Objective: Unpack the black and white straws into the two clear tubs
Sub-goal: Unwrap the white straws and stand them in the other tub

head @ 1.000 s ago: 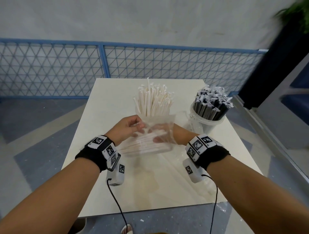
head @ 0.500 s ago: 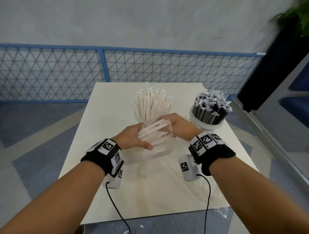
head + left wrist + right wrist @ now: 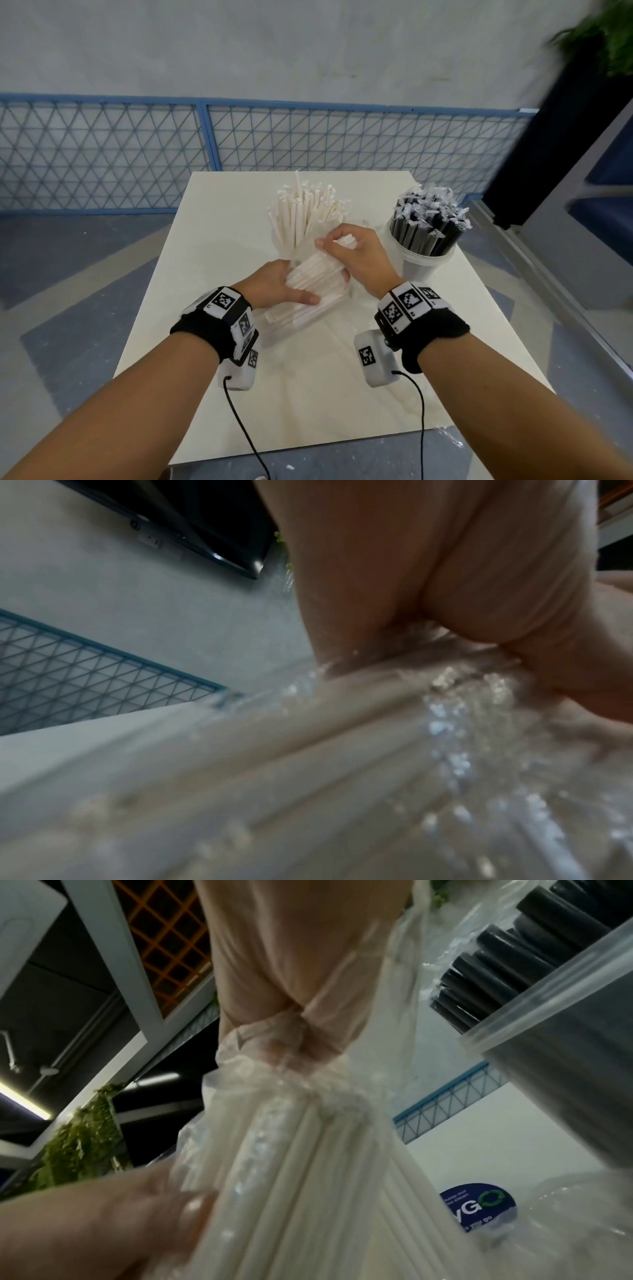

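Note:
A bundle of white straws [image 3: 315, 274] lies tilted in a clear plastic bag [image 3: 291, 317] over the table's middle. My right hand [image 3: 346, 250] grips the bundle's upper end, fingers curled round it [image 3: 291, 1031]. My left hand [image 3: 274, 286] holds the bag and the bundle's lower part, thumb laid across the straws. Behind stands a clear tub [image 3: 279, 240] full of upright white straws [image 3: 303, 212]. To the right, a second clear tub [image 3: 424, 263] holds wrapped black straws [image 3: 430, 222]. The left wrist view shows blurred straws and crinkled bag [image 3: 462, 737].
The white table [image 3: 308, 394] ends near my forearms, with a scrap of clear plastic [image 3: 448, 435] hanging off its front right edge. A blue mesh fence [image 3: 137, 154] runs behind. A dark planter [image 3: 561, 102] stands at the right. A blue round label [image 3: 477, 1206] shows on plastic near the black-straw tub.
The flat bag has been tipped up. My right hand moved to the bundle's top end and closed round it, drawing the straws up out of the bag; my left hand slid onto the bag's lower part.

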A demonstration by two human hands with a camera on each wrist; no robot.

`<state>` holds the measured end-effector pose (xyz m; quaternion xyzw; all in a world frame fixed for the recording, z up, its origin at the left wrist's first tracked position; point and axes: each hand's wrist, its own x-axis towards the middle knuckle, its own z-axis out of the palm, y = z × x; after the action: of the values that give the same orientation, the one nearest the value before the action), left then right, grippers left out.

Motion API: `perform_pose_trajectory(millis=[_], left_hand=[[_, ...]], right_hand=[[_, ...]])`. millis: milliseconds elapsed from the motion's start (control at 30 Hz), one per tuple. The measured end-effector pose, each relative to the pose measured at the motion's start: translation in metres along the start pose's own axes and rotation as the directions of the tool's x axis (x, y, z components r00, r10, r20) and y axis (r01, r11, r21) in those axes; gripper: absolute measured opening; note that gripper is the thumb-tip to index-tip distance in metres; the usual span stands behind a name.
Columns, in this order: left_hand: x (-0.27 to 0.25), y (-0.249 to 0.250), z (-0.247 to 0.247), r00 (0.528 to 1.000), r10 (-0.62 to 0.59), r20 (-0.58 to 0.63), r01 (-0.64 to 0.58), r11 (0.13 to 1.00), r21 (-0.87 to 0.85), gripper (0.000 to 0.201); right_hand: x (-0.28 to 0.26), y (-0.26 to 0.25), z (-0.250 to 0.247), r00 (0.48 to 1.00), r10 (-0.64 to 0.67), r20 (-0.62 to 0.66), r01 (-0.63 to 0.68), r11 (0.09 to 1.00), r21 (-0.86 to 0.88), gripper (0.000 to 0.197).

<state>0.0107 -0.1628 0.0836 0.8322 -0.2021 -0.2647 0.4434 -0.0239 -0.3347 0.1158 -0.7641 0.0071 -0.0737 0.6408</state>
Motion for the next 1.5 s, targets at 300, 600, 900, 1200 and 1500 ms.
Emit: perform_pose_trajectory(millis=[300, 600, 900, 1200, 1500], left_hand=[[-0.011, -0.021, -0.001, 0.998, -0.058, -0.013, 0.058, 0.996, 0.067, 0.042], [-0.001, -0.018, 0.005, 0.997, -0.073, 0.004, 0.072, 0.995, 0.063, 0.045], [0.0, -0.042, 0.007, 0.985, -0.165, 0.05, 0.151, 0.965, 0.216, 0.024], [0.005, -0.049, 0.006, 0.91, -0.397, 0.118, 0.298, 0.826, 0.478, 0.084], [0.039, -0.008, -0.033, 0.904, -0.199, -0.378, 0.216, 0.976, 0.003, 0.068]], right_hand=[[0.005, -0.018, -0.025, 0.98, -0.008, -0.2, 0.022, 0.997, 0.068, 0.019], [-0.002, 0.017, -0.004, 0.974, 0.202, 0.107, -0.227, 0.803, 0.551, 0.023], [0.023, -0.016, -0.038, 0.911, 0.253, -0.326, 0.019, 0.764, 0.645, 0.008], [0.049, -0.038, -0.05, 0.934, 0.153, -0.323, 0.057, 0.829, 0.556, 0.011], [0.069, -0.041, -0.038, 0.843, 0.159, -0.514, 0.302, 0.651, 0.696, 0.009]])
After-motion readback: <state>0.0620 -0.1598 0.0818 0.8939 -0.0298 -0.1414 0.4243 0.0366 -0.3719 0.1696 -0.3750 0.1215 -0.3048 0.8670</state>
